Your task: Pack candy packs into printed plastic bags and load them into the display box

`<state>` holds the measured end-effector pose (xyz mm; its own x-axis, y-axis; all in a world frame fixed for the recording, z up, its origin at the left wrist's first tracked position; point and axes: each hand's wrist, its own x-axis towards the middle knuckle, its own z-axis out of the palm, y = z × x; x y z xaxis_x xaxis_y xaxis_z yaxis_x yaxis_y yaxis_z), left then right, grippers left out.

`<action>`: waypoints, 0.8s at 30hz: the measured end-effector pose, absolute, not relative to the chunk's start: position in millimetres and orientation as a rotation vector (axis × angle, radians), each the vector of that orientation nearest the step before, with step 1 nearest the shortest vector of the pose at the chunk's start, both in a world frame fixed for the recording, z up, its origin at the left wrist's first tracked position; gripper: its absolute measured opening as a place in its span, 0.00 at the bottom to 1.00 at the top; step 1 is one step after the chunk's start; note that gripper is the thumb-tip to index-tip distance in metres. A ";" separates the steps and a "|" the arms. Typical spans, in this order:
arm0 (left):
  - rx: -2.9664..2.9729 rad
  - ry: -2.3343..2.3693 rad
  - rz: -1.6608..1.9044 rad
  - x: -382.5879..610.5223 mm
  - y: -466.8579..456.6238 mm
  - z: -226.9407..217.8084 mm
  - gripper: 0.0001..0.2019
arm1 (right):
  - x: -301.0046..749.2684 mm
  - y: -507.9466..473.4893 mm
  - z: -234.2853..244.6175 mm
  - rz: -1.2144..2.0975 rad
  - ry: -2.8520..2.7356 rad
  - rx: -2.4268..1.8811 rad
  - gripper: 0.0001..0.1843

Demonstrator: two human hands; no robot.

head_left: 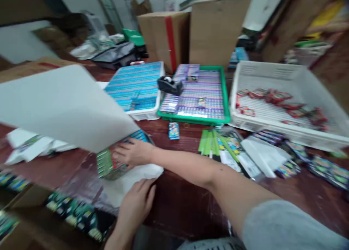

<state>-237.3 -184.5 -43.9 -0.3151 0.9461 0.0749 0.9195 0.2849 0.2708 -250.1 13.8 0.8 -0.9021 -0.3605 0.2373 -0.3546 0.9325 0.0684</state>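
A large sheet of white paper (62,108) rises on the left and also lies beneath a block of small colourful packs (105,164) with green, red and blue edges. My right hand (133,153) reaches across to the left and lies on these packs, fingers spread. Nearer to me, my left hand (137,199) rests at the near edge of the paper, its thumb apart from its fingers. Parts of the packs are hidden by the raised paper and my right hand. A single small blue pack (173,130) lies on the dark red table (180,192) to the right.
Behind stand a white tray of blue packs (147,115), a green tray (227,97) with purple-edged packs, and a black tape dispenser (170,85). To the right, a white crate (272,70) holds red packets. Green-and-black packaging (215,144) lies before it. An open carton (32,221) is at lower left.
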 end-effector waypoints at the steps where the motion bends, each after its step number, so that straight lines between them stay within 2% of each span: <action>1: 1.693 2.433 0.474 -250.4 -180.8 -40.9 0.14 | -250.5 15.1 -0.9 -0.104 -2.799 0.506 0.27; 5: 1.253 2.777 0.455 -288.6 -157.1 -21.2 0.13 | -256.3 20.8 -6.2 -0.238 -2.798 0.433 0.27; 9: 1.178 2.964 0.311 -289.9 -138.6 -2.0 0.14 | -226.6 34.8 10.1 -0.027 -2.798 0.289 0.28; 14: 1.042 2.914 0.218 -295.4 -135.0 -8.7 0.18 | -86.7 74.3 4.5 0.243 -2.522 -0.586 0.35; 17: 1.150 2.848 0.170 -296.7 -141.2 -21.9 0.21 | 6.6 96.9 -29.2 0.107 -2.496 -1.355 0.43; 18: 1.186 2.810 0.170 -294.0 -143.4 -25.2 0.22 | 29.7 101.3 -40.9 0.043 -2.514 -1.534 0.42; 20: 1.197 2.755 0.158 -285.4 -146.6 -28.2 0.28 | 58.9 102.8 -58.8 0.031 -2.567 -1.594 0.35; 24: 1.117 2.786 0.083 -268.8 -146.4 -22.5 0.33 | 62.6 80.0 -60.5 0.103 -2.787 -1.279 0.26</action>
